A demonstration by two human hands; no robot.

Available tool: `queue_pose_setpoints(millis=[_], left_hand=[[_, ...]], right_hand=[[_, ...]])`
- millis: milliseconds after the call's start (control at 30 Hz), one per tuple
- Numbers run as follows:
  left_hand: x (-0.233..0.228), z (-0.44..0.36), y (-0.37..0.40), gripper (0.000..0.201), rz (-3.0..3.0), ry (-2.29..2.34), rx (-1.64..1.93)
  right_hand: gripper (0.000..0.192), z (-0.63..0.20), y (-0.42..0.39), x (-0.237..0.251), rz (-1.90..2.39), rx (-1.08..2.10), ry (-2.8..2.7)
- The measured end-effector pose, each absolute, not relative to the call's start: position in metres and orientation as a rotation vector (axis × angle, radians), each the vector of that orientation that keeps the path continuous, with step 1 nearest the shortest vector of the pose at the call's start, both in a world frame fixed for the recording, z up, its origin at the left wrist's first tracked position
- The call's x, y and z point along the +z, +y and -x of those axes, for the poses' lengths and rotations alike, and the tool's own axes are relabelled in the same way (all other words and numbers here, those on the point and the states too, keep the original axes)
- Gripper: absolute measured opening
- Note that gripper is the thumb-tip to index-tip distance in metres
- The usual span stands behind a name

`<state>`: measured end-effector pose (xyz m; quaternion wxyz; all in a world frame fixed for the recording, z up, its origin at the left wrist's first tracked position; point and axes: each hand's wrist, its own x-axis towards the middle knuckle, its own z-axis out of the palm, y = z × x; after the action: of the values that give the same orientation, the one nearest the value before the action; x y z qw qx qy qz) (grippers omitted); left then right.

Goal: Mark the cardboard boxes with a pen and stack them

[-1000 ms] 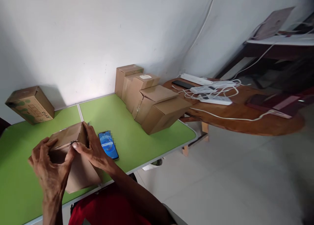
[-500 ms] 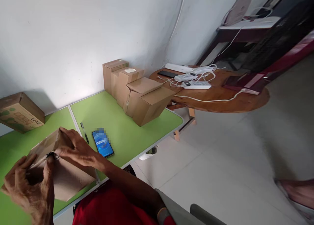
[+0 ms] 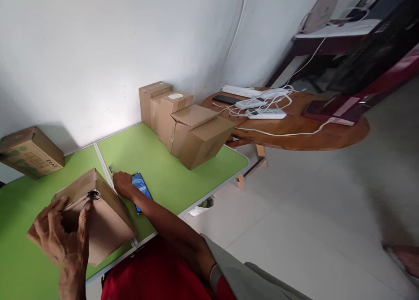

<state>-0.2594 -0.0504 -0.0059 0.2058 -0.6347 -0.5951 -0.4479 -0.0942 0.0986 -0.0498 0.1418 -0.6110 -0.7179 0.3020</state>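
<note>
My left hand (image 3: 63,226) grips the near upper edge of a brown cardboard box (image 3: 109,226), fingers over the top and thumb on the near side. At the box's upper corner, beside the thumb, there is a ragged dark patch (image 3: 94,195) whose make-up I cannot make out. Just past the box, my right hand (image 3: 123,185) is closed over a pen (image 3: 111,168), and only the pen's far end shows. Partly under my right wrist lies a phone (image 3: 143,191) with a lit blue screen.
Several cardboard boxes (image 3: 209,132) stand in a row at the far right of the green table (image 3: 131,145). Another printed box (image 3: 36,154) leans near the wall. White power strips and cables (image 3: 265,112) cover part of a round wooden table (image 3: 294,138).
My right hand has left the box corner and moved right, down onto the pen. The left hand stays on the box. The view has shifted slightly.
</note>
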Motion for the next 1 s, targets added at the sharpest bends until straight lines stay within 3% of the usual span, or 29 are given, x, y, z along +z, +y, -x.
queue_pose_setpoints(millis=[167,500,767,1000], left_hand=[[-0.003,0.259,-0.048,0.054,1.814,-1.706,-1.174],[-0.004,0.249,-0.043,0.080,1.855,-1.744,-1.091],[-0.007,0.252,-0.042,0.085,1.850,-1.759,-1.076],[-0.007,0.246,-0.043,0.082,1.839,-1.794,-1.101]], right_hand=[[0.027,0.065,0.096,-0.051,1.497,1.150,-1.633],[0.051,0.031,0.019,-0.005,0.339,1.564,-1.071],[0.056,0.066,-0.001,-0.017,0.488,1.356,-1.108],[0.046,0.067,-0.007,-0.023,0.575,1.194,-1.185]])
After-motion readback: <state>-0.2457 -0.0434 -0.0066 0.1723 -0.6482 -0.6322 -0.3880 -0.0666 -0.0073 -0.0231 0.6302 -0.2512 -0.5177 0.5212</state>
